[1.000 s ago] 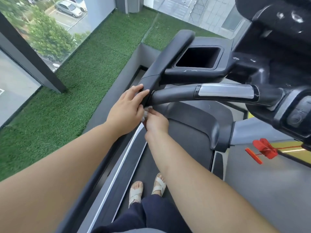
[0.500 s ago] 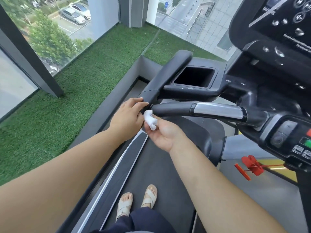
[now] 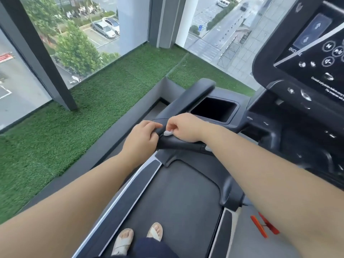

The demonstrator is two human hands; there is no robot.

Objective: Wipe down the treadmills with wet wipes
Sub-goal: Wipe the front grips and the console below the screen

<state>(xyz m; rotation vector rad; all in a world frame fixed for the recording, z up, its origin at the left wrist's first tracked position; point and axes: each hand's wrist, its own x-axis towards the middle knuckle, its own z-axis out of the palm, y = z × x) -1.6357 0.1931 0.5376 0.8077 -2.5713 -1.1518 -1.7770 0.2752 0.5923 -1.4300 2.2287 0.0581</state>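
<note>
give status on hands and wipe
Left hand grips handlebar end. Right hand pinches wet wipe against it. No obstruction seen.

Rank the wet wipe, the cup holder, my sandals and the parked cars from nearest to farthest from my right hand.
1. wet wipe, pinched in the right hand
2. cup holder, just ahead
3. sandals, below on the belt
4. parked cars, outside, upper left

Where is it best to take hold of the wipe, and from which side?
Pinch the white end of the wipe that sticks out of the right hand, coming from the left, just above the handlebar. The rest is wadded inside that hand, so only this end is free to grip.
</note>
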